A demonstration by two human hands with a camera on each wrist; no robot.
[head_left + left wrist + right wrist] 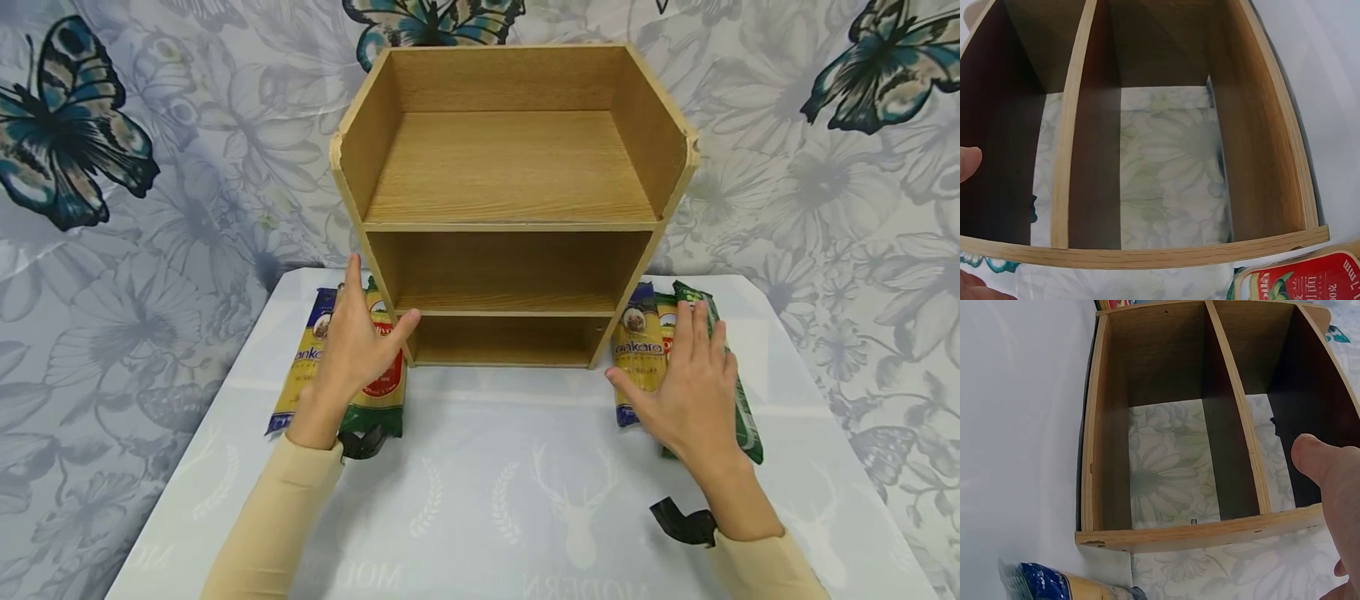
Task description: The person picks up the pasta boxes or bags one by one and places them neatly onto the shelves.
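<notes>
On a white table [480, 467], a tan wooden open-fronted shelf unit [510, 167] is stood upright.
Along both its sides are laid yellow, blue and green plastic packets [640, 358], long axes running roughly forward; over them, empty and straight-fingered, are held the left hand [360, 350], nearer, thumb overlapping the shelf unit's left edge, contact unclear, and the right hand [692, 404], just beside its lower right corner.

Your left hand [356, 342] is covering part of a yellow packet [303, 367]; your right hand [692, 387] is hiding part of a green packet [747, 429]. The left wrist view's corner is cutting off the red-labelled packet [1310, 281].
</notes>
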